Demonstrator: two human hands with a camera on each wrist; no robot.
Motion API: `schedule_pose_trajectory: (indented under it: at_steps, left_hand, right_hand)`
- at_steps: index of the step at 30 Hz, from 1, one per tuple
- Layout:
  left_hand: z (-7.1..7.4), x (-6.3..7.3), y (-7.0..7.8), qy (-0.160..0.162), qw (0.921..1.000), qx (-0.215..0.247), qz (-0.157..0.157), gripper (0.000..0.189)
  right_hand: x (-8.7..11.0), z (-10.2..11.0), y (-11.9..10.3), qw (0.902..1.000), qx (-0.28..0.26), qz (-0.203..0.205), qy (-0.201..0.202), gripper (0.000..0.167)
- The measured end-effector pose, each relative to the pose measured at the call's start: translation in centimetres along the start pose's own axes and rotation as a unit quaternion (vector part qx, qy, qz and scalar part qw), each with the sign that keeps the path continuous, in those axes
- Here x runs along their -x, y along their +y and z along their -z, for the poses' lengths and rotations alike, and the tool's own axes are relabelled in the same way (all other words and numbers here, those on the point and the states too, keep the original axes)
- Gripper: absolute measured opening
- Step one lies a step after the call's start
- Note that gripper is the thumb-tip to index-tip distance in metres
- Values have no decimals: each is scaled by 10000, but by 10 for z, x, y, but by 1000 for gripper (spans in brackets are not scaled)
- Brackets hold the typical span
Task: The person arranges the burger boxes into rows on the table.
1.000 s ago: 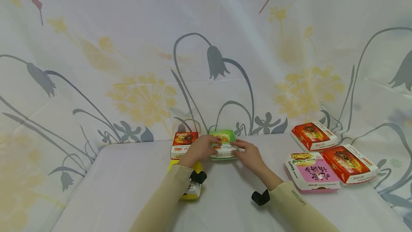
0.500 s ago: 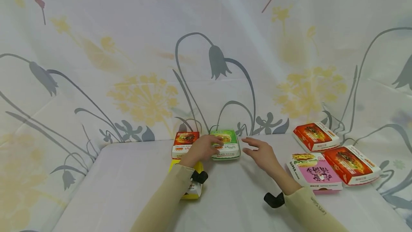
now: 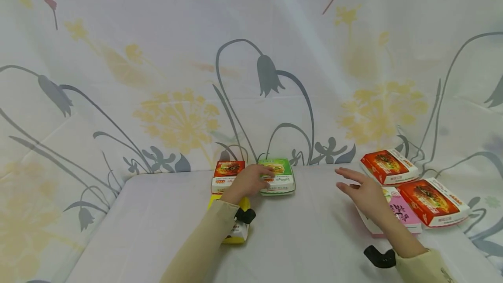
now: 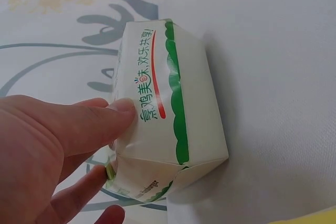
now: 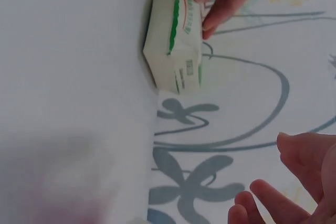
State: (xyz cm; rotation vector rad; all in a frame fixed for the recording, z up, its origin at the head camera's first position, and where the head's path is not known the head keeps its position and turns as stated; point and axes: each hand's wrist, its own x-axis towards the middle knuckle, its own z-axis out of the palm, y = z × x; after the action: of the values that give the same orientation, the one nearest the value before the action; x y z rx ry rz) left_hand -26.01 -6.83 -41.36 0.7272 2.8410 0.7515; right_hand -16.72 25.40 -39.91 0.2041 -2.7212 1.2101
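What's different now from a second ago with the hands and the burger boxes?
The bare right hand let go of the green-and-white cardboard burger box and moved off to the right. In the head view, it now partly hides the pink-and-white cardboard burger box.

The bare left hand is still touching the green-and-white box, and both boxes stayed put.

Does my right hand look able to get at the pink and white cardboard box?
Probably yes: your right hand holds nothing, looks close to the pink box, and no other object covers the box's top.
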Motion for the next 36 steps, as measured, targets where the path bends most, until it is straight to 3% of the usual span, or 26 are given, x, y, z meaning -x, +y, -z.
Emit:
schedule_pose_trajectory:
  at_steps: [10,16,24,36]
  left_hand:
    - [-1,-1,-2,44,10000,15,-64,30]
    - [-1,-1,-1,55,10000,14,-77,31]
    - [-2,0,-1,29,10000,10,32,31]
    - [0,2,1,11,10000,-40,12,31]
  right_hand:
    - [26,41,30,9937,774,-773,253,56]
    - [29,55,54,9870,1323,-771,480,55]
    - [27,62,75,9817,1658,-930,97,58]
    - [22,58,83,9825,1627,-898,-118,64]
